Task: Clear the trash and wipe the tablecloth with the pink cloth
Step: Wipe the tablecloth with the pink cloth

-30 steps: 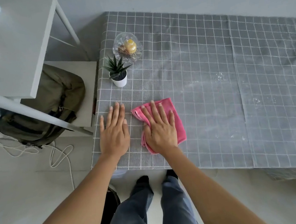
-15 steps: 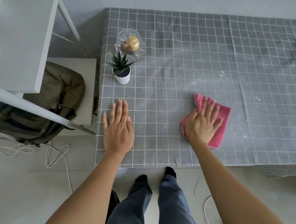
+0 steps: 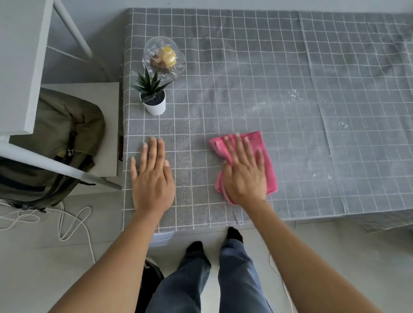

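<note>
While the right hand (image 3: 244,171) is pressed flat and open, fingers spread, on the pink cloth (image 3: 264,158), the cloth is held against the grey checked tablecloth (image 3: 255,74) near the table's front edge. It lies crumpled on its left side, and its right part shows beyond the hand. The left hand (image 3: 151,178) is laid open and flat on the bare tablecloth just to the left, apart from the cloth, nothing being gripped. White crumbs (image 3: 294,94) and pale smears are seen farther right and back on the tablecloth. A small potted plant (image 3: 153,93) is placed near the left rear corner, with a clear glass dome (image 3: 164,57) just behind it. An olive backpack (image 3: 47,152) is seen left of the table.
</note>
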Available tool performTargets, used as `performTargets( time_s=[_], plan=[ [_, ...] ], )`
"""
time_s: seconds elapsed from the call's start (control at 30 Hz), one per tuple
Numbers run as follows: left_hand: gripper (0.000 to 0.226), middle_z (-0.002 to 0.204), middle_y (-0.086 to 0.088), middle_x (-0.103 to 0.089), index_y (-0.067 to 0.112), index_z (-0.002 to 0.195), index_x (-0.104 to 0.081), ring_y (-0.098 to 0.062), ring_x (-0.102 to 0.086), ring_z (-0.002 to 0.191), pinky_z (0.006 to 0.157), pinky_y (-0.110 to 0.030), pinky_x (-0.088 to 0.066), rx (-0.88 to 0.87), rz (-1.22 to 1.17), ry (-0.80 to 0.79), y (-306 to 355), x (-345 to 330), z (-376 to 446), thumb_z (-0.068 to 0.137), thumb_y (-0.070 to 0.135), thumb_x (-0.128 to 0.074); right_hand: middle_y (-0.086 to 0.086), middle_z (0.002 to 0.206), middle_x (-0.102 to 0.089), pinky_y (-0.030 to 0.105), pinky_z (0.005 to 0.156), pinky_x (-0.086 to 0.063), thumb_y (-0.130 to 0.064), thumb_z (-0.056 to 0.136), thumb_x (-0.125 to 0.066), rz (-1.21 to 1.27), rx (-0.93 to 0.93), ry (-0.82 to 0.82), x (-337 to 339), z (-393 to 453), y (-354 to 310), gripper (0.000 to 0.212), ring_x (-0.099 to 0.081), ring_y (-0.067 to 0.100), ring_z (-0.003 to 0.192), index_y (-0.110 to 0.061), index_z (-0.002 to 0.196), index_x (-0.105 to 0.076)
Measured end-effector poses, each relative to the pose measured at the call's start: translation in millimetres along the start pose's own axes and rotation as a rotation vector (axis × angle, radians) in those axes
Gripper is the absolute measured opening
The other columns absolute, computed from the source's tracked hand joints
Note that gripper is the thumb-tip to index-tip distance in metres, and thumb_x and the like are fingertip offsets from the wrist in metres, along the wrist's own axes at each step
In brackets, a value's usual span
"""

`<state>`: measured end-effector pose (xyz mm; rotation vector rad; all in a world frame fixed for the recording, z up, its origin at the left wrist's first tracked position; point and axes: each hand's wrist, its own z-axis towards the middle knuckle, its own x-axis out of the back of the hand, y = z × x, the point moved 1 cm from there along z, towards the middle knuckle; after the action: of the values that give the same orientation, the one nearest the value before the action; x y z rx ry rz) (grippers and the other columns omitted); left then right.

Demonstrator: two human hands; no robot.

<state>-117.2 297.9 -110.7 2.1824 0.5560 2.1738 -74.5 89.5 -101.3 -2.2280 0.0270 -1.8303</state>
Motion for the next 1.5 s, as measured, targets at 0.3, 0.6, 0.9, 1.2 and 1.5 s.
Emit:
performTargets(
  time_s=[0.3,0.6,0.9,1.2,1.5],
  plan=[
    [0.054,0.160,0.005,-0.006,0.021,0.153,-0.006,-0.012,0.000,0.147,0.119,-0.042,0.000,0.006,-0.003,0.011,0.4,-1.4,0.6,0.100,0.030,-0.014,-0.006,0.159,0.007,0.046,0.117,0.006,-0.032,0.099,-0.020,0.080,-0.432,0.083,13.1,-6.9,52.8,0.057,0.009,0.013,0.146,-0.032,0.150,0.005],
    [0.055,0.159,0.004,-0.011,0.020,0.153,-0.011,-0.012,-0.006,0.147,0.119,-0.043,-0.004,0.005,-0.006,0.022,1.7,-0.2,1.0,0.098,0.030,-0.017,-0.002,0.156,0.022,0.049,0.114,0.014,-0.044,0.095,-0.005,0.051,-0.127,0.000,-11.9,-3.2,-63.3,0.059,0.022,0.019,0.142,-0.030,0.149,0.016],
    [0.054,0.160,0.004,-0.008,0.020,0.153,-0.008,-0.011,-0.002,0.147,0.120,-0.043,-0.004,-0.004,-0.011,0.005,-0.5,0.0,0.3,0.099,0.030,-0.014,-0.006,0.159,0.007,0.047,0.117,0.007,-0.039,0.094,-0.010,0.015,0.067,-0.015,-0.2,-12.3,-6.0,0.058,0.012,0.016,0.145,-0.032,0.151,0.001],
    [0.055,0.160,0.004,-0.003,0.020,0.152,-0.005,-0.011,0.002,0.147,0.120,-0.040,0.001,-0.054,-0.018,-0.038,-13.1,3.9,-7.7,0.099,0.034,-0.005,-0.005,0.159,0.007,0.042,0.117,0.009,-0.039,0.093,-0.012,0.079,-0.436,0.082,18.0,-31.8,84.5,0.060,0.008,0.013,0.145,-0.031,0.151,0.004],
    [0.054,0.159,0.005,0.003,0.020,0.152,-0.003,-0.013,0.005,0.147,0.119,-0.041,-0.002,-0.035,-0.065,-0.033,-35.5,7.8,-19.5,0.100,0.032,-0.006,-0.003,0.158,0.014,0.048,0.115,0.011,-0.037,0.100,-0.017,0.164,-0.451,0.086,1.6,9.2,-37.5,0.056,0.014,0.017,0.145,-0.028,0.150,0.008]
  ],
)
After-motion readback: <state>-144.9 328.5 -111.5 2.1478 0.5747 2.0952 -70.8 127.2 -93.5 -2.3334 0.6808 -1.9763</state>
